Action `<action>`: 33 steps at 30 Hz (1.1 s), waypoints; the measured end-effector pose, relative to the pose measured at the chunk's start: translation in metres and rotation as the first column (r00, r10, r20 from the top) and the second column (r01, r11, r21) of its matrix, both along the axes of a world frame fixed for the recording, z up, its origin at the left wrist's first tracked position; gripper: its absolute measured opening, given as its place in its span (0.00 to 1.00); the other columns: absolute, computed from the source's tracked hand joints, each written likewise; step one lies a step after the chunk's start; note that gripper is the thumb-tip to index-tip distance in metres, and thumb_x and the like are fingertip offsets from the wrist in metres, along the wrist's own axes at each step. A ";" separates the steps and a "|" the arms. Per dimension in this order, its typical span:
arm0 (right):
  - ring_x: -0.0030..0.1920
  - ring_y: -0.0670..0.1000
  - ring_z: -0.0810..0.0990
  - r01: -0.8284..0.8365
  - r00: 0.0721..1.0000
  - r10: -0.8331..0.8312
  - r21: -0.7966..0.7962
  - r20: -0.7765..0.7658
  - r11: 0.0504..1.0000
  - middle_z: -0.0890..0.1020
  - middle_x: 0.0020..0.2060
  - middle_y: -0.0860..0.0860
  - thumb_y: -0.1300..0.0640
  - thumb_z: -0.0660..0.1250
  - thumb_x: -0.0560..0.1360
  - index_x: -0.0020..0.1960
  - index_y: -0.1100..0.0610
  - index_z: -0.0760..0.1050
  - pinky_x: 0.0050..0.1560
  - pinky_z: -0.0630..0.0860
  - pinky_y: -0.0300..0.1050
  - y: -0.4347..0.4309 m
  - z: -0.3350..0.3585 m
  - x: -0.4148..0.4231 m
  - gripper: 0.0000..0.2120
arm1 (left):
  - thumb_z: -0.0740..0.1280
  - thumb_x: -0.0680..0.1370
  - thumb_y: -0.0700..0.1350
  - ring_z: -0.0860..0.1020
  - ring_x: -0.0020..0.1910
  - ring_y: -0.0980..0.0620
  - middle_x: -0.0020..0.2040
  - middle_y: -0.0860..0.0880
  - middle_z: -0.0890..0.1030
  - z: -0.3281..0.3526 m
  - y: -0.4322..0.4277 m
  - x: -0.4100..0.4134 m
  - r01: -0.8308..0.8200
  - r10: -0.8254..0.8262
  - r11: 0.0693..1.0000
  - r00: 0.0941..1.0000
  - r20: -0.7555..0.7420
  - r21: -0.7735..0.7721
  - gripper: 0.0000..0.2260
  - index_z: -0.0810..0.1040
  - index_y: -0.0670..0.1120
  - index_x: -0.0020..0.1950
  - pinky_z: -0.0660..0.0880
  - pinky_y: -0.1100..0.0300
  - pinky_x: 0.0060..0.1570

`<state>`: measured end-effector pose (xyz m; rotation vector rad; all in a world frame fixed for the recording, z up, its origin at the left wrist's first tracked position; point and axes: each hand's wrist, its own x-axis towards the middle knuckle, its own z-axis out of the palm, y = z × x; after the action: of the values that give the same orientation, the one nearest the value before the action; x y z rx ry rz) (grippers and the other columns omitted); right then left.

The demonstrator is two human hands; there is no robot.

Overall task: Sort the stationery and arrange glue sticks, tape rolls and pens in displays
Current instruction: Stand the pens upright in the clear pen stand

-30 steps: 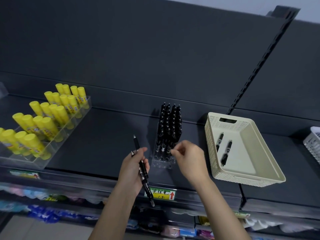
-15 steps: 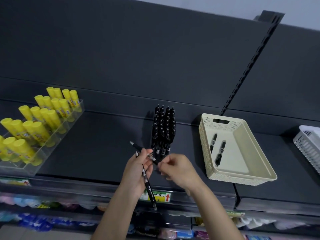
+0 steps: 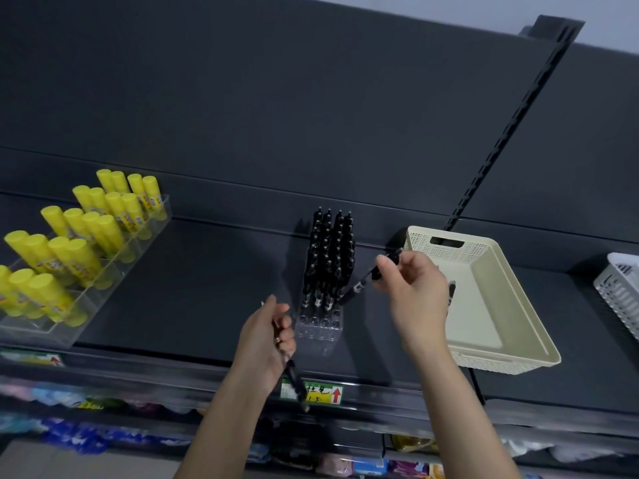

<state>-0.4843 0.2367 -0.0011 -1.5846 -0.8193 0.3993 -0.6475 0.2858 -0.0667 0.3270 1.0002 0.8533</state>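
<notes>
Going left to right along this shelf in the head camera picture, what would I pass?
Yellow glue sticks → left hand gripping a pen → stand of black pens → right hand pinching a second pen → cream basket → white basket at the edge.

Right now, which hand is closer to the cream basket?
Right. The right hand, pinching a black pen, is at the left wall of the cream basket, overlapping it in view. The left hand, gripping a second pen, is farther left, beyond the clear pen holder.
</notes>
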 end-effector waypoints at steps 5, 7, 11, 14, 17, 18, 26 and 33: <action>0.35 0.39 0.75 0.013 0.951 0.030 -0.138 0.308 0.990 0.78 0.33 0.42 0.53 0.69 0.75 0.43 0.52 0.74 0.36 0.69 0.29 0.006 -0.014 -0.001 0.05 | 0.59 0.81 0.39 0.74 0.37 0.52 0.38 0.45 0.76 0.004 0.000 0.001 -0.114 0.113 0.993 0.990 0.083 0.008 0.09 0.74 0.40 0.42 0.73 0.60 0.42; 0.36 0.39 0.75 -0.008 0.933 0.062 -0.152 0.354 0.988 0.78 0.35 0.44 0.53 0.69 0.75 0.46 0.54 0.75 0.37 0.70 0.28 0.009 -0.016 -0.003 0.05 | 0.59 0.82 0.42 0.75 0.42 0.53 0.41 0.47 0.77 0.006 -0.003 -0.003 -0.063 0.068 0.990 0.997 -0.032 0.129 0.10 0.76 0.41 0.44 0.73 0.57 0.52; 0.36 0.39 0.75 -0.031 0.913 0.096 -0.168 0.397 0.985 0.78 0.35 0.45 0.53 0.69 0.75 0.46 0.56 0.76 0.36 0.69 0.27 0.015 -0.014 -0.005 0.06 | 0.59 0.82 0.47 0.69 0.38 0.56 0.40 0.51 0.73 0.004 -0.005 -0.009 0.037 0.040 0.964 0.960 -0.278 0.264 0.13 0.80 0.43 0.46 0.67 0.61 0.42; 0.35 0.39 0.74 -0.030 0.906 0.100 -0.173 0.412 0.984 0.77 0.33 0.44 0.53 0.69 0.75 0.46 0.55 0.75 0.35 0.68 0.25 0.016 -0.015 -0.005 0.06 | 0.60 0.82 0.48 0.66 0.33 0.56 0.38 0.50 0.71 0.003 -0.004 -0.015 0.002 0.070 0.965 0.962 -0.265 0.262 0.14 0.80 0.40 0.48 0.66 0.63 0.34; 0.36 0.46 0.76 -0.039 0.895 0.138 -0.233 0.423 0.972 0.79 0.36 0.48 0.52 0.69 0.75 0.49 0.58 0.77 0.37 0.70 0.34 0.017 -0.026 -0.007 0.09 | 0.65 0.80 0.45 0.72 0.35 0.57 0.40 0.49 0.77 0.004 -0.002 -0.021 -0.047 0.096 0.969 0.977 -0.192 0.244 0.09 0.79 0.42 0.45 0.73 0.65 0.36; 0.37 0.48 0.77 -0.042 0.888 0.157 -0.263 0.431 0.964 0.80 0.36 0.49 0.52 0.69 0.75 0.50 0.59 0.77 0.38 0.71 0.38 0.018 -0.030 -0.007 0.10 | 0.66 0.79 0.43 0.74 0.35 0.58 0.40 0.49 0.78 0.004 0.000 -0.022 -0.058 0.102 0.970 0.979 -0.176 0.237 0.07 0.79 0.42 0.43 0.75 0.66 0.35; 0.40 0.49 0.79 -0.074 0.903 0.198 -0.317 0.381 0.945 0.82 0.39 0.50 0.53 0.70 0.74 0.51 0.59 0.79 0.45 0.76 0.44 0.019 -0.039 -0.006 0.11 | 0.71 0.74 0.40 0.76 0.33 0.58 0.36 0.50 0.80 0.007 0.008 -0.036 -0.231 0.229 0.965 0.973 0.032 0.126 0.04 0.79 0.43 0.40 0.76 0.71 0.29; 0.40 0.48 0.77 -0.007 0.972 0.086 -0.341 0.217 0.940 0.79 0.38 0.49 0.59 0.73 0.71 0.45 0.56 0.75 0.43 0.74 0.41 0.005 -0.033 -0.008 0.08 | 0.69 0.73 0.36 0.80 0.34 0.56 0.36 0.48 0.81 0.007 0.004 -0.038 -0.111 0.094 0.980 0.990 0.107 0.164 0.03 0.79 0.41 0.40 0.78 0.68 0.32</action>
<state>-0.4923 0.2419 -0.0343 -1.9608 -1.0069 0.4120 -0.6858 0.2898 -0.0596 0.3762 0.8597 1.0419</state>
